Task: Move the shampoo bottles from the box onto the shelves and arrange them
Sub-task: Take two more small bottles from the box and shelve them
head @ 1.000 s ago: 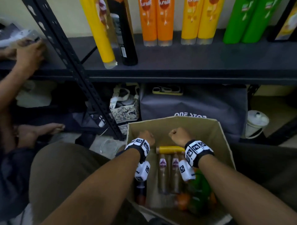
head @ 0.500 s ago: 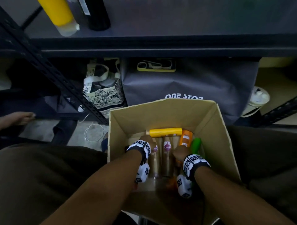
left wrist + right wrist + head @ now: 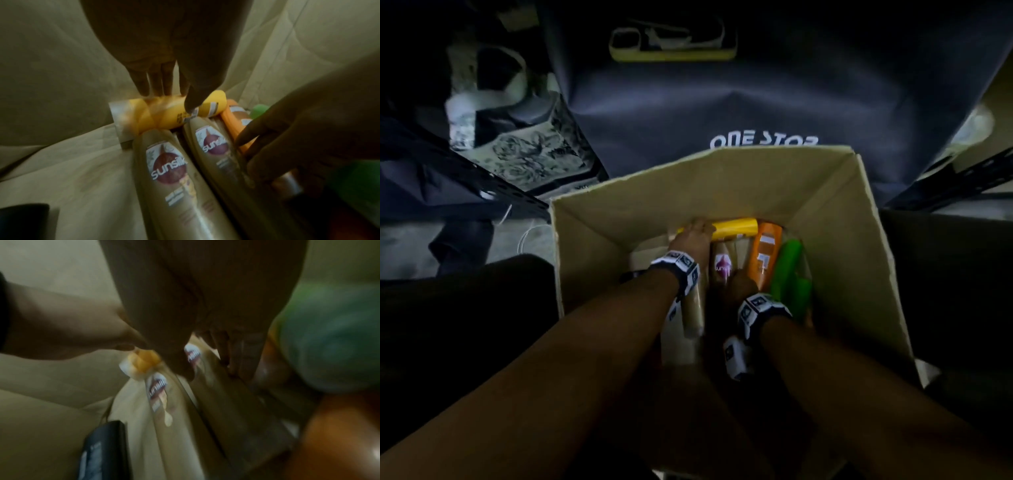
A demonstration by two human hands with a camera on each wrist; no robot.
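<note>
An open cardboard box (image 3: 640,212) holds several shampoo bottles lying flat. A yellow bottle (image 3: 736,227) lies crosswise at the far end. My left hand (image 3: 693,234) grips it, with fingers (image 3: 156,84) over its far side and thumb on the near side. Two gold Sunsilk bottles (image 3: 170,170) lie side by side pointing toward me. My right hand (image 3: 739,279) grips the right gold bottle (image 3: 213,146), thumb on one flank and fingers (image 3: 230,356) wedged between it and an orange bottle (image 3: 765,253). A green bottle (image 3: 789,270) lies at the right.
A dark grey "ONE STOP" bag (image 3: 756,102) stands right behind the box. A floral bag (image 3: 527,150) and a black perforated shelf upright (image 3: 465,174) are at the back left. A black bottle (image 3: 102,451) lies in the box's near left corner. My knees flank the box.
My view has dropped from the shelf to the box. Both hands went from fists above the box down into it, left onto the yellow bottle, right onto a gold one.
</note>
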